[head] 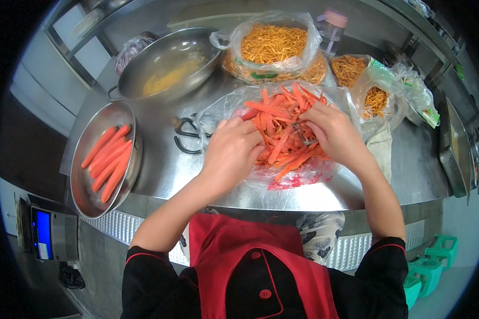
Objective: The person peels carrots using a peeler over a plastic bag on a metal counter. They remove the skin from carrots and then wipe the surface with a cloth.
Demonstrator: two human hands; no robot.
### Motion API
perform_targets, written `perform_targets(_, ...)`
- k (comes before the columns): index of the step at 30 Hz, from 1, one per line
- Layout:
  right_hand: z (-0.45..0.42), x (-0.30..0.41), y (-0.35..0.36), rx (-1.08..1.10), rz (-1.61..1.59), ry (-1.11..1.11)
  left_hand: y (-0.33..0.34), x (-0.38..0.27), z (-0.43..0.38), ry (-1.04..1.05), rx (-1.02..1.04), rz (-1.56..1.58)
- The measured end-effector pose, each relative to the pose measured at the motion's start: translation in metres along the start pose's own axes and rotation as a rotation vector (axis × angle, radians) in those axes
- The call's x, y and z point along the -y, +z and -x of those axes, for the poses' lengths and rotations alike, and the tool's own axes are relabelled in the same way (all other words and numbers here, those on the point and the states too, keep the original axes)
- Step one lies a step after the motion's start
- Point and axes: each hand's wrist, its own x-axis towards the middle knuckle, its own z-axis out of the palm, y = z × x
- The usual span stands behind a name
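Observation:
My left hand (pixel 235 149) grips a carrot (pixel 249 114), whose reddish side shows beyond my fingers; the rest of it is hidden. My right hand (pixel 335 129) is closed around what looks like a metal peeler (pixel 304 137), partly covered by peelings. Both hands are above a heap of orange carrot peelings (pixel 277 141) on a clear plastic bag (pixel 223 99) with red print. To the left, several peeled carrots (pixel 111 177) lie side by side in a steel basin (pixel 137 167).
Behind stand a large steel wok (pixel 201 75), an open bag of thin yellow-orange strips (pixel 273 44) and a bottle with a pink lid (pixel 334 22). More bagged strips (pixel 375 101) and a cloth (pixel 380 147) are at right. Black hooked pieces (pixel 185 135) lie on the steel table (pixel 159 167).

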Motion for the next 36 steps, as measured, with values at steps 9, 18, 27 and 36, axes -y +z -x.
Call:
perform_targets(9, -0.011, 0.005, -0.006, -0.257, -0.075, -0.001, 0.012, -0.003, -0.008, 0.04, 0.149, -0.14)
perform_targets(18, -0.013, 0.004, -0.013, -0.359, -0.143, 0.023, -0.002, 0.004, -0.023, -0.045, 0.116, -0.004)
perform_targets(27, -0.016, -0.007, -0.025, -0.451, -0.197, 0.091, -0.044, 0.003, -0.059, -0.105, -0.168, 0.262)
perform_targets(36, -0.031, -0.025, -0.025, -0.502, -0.314, 0.185, -0.06, 0.003, -0.074, -0.113, -0.085, 0.39)
